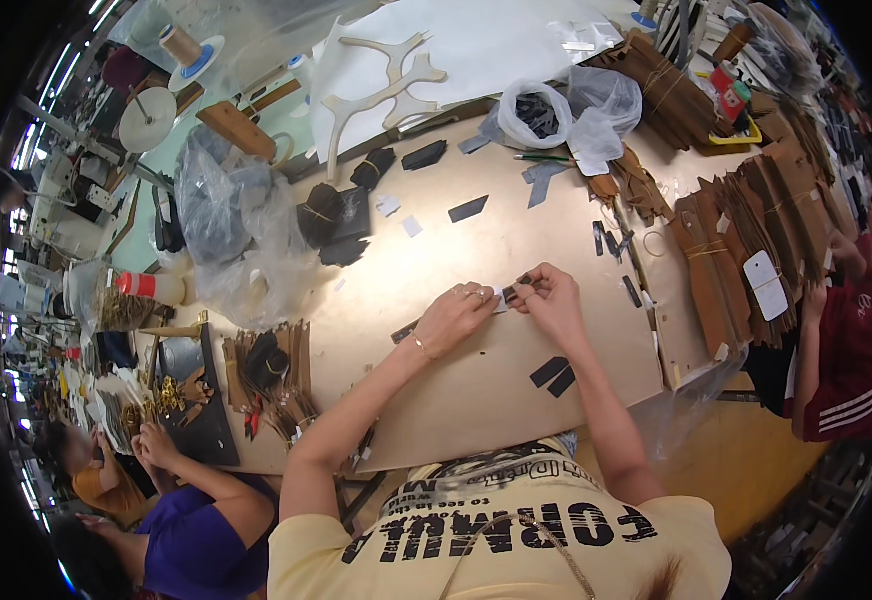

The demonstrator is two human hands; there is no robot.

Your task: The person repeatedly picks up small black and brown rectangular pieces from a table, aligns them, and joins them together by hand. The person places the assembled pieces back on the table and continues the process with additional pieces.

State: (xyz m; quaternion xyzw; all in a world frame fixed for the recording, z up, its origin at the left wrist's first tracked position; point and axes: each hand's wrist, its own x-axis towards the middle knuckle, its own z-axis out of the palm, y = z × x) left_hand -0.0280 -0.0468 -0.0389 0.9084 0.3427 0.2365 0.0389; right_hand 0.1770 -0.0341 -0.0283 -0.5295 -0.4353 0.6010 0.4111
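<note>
My left hand (pixel 456 318) bends over a narrow dark strip (pixel 403 332) on the table, its fingers closed on it; one end shows past the wrist. Close beside it, my right hand (pixel 551 308) pinches a small dark piece (pixel 512 292) between thumb and fingers. A little white bit (pixel 500 298) shows between the fingertips of both hands. How the strip and the small piece meet is hidden by my fingers. Two dark cut pieces (pixel 553 375) lie near my right forearm, and another dark piece (pixel 468 209) lies farther up the table.
Tied brown stacks (pixel 716 260) stand at the right, near a person in a red shirt (pixel 846 350). Plastic bags (pixel 221 200) and bundled brown strips (pixel 271 370) sit at the left. A white bag of dark pieces (pixel 536 115) stands at the back. Another person in purple (pixel 206 530) works lower left.
</note>
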